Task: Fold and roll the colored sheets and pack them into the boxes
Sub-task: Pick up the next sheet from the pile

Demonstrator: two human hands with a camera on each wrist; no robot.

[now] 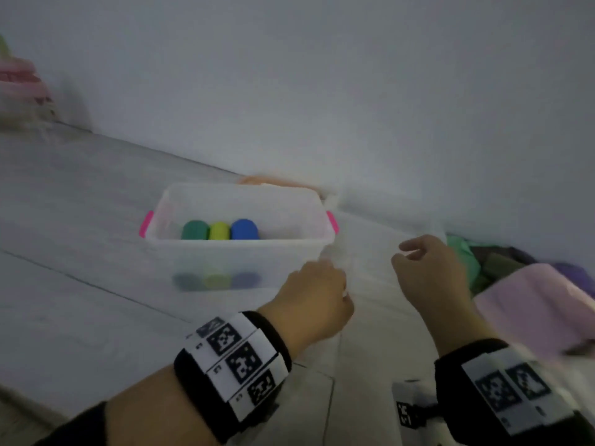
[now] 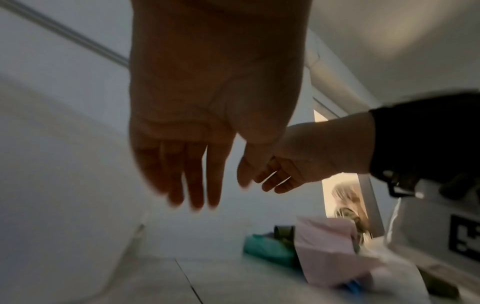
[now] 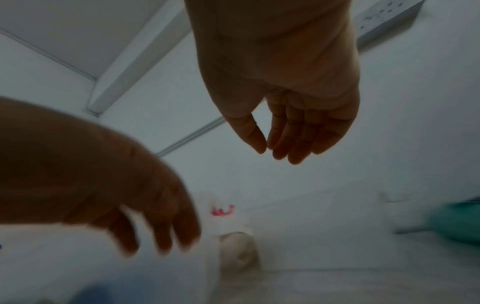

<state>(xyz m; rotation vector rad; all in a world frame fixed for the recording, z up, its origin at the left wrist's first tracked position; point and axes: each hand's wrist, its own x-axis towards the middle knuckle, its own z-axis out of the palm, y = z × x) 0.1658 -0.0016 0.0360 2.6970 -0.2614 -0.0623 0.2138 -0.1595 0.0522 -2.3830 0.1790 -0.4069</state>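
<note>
1. Both hands empty, fingers loose and spread: left hand (image 1: pixel 317 297) at the near right corner of the clear box (image 1: pixel 238 252); right hand (image 1: pixel 429 272) beside it, apart.
2. Three rolls (image 1: pixel 220 230) (green, yellow, blue) stand in the box on the desk (image 1: pixel 80 300).
3. Pink sheet (image 1: pixel 531 304) and darker sheets (image 1: pixel 492 262) lie at the right.
4. Risk: a reach across may bump the box or drag the pile.
5. Heavy blur; pile is cut off; orange item behind the box is unclear.

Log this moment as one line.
left hand: open, empty | right hand: open, empty | box: green, yellow, blue rolls | pink sheet: unrolled
</note>
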